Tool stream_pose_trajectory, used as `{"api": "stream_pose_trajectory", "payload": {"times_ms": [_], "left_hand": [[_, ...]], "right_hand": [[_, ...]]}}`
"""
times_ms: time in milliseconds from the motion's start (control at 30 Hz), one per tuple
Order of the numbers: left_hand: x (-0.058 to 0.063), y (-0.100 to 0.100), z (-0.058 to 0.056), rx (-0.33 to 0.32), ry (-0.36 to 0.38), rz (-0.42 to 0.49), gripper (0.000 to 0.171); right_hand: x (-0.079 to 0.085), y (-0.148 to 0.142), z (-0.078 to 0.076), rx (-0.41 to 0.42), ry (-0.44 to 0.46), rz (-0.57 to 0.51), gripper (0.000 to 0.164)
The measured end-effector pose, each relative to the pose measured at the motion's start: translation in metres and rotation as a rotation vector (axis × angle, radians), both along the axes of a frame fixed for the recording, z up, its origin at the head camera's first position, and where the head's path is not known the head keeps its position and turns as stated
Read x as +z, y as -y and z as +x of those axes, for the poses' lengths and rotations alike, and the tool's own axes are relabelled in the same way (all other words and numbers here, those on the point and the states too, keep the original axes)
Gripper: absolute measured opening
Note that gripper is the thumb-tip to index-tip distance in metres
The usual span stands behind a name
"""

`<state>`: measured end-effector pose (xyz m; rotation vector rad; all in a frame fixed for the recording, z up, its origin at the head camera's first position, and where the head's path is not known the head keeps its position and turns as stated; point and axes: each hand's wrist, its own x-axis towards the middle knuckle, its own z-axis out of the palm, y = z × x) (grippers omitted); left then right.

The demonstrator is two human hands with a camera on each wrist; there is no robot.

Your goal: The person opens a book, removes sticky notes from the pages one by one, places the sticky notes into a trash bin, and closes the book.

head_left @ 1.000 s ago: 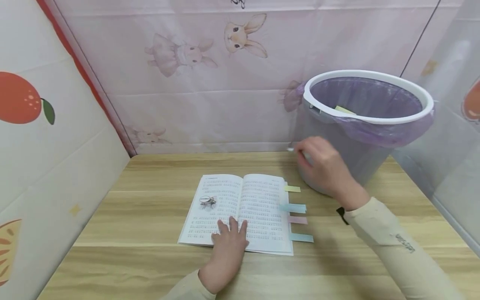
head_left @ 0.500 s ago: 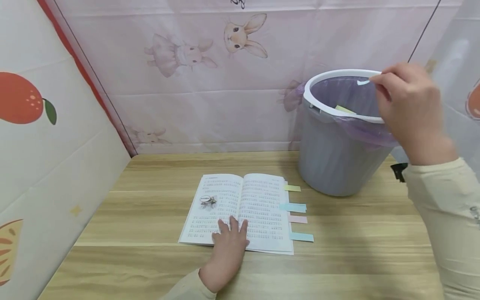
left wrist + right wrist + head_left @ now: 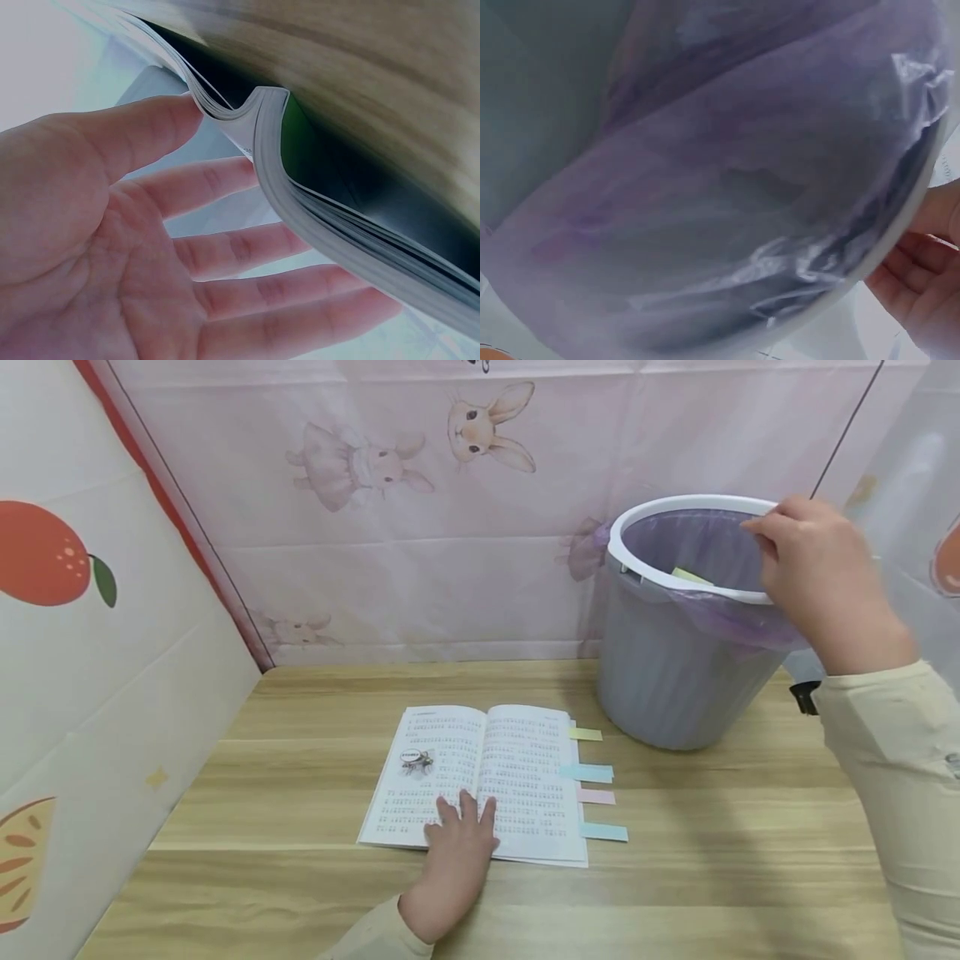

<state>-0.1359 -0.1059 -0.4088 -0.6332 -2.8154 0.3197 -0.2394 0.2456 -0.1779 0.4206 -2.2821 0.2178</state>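
An open book lies on the wooden table, an insect picture on its left page. Spread fingers of my left hand press on the lower middle of its pages. In the left wrist view the book's curved bottom edge shows beside the fingers. My right hand is raised over the right side of a grey trash can, thumb and fingers brought together, no strip visible at their tips. The right wrist view has the can's rim and purple liner in front of the right hand, hiding its fingertips.
Yellow, pink and two blue sticky tabs stick out from the book's right edge. A yellow paper piece shows inside the can. Printed curtains rise behind and beside the table.
My right hand rose from beside the can to over its rim with a small pale strip. That strip has gone from its fingertips. My left hand stays on the book.
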Motion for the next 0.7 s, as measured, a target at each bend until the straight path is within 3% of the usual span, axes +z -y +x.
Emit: {"api": "stream_pose_trajectory", "payload": {"times_ms": [133,233,333,400,467,533,600,700], "left_hand": [[0.001,0.002,0.001,0.004,0.011,-0.001,0.049],[0.002,0.004,0.001,0.006,0.017,0.0,0.049],[0.002,0.005,0.001,0.011,0.036,0.01,0.048],[0.002,0.005,0.001,0.009,0.038,0.01,0.048],[0.003,0.005,0.001,0.011,0.047,0.016,0.048],[0.003,0.004,0.0,0.01,0.05,0.018,0.048],[0.004,0.003,0.0,0.01,0.051,0.016,0.049],[0.004,0.003,0.0,0.011,0.059,0.008,0.05]], "right_hand": [[0.0,0.015,0.01,0.067,-0.122,-0.006,0.021],[0.0,0.035,0.027,0.118,-0.218,0.001,0.019],[-0.012,0.058,0.043,0.241,-0.305,-0.015,0.016],[-0.029,0.069,0.048,0.356,-0.302,0.011,0.016],[-0.056,0.077,0.048,0.471,-0.239,0.059,0.015],[-0.089,0.083,0.044,0.534,-0.101,0.134,0.013],[-0.124,0.088,0.039,0.541,0.077,0.211,0.011],[-0.172,0.094,0.032,0.473,0.353,0.293,0.018]]}}
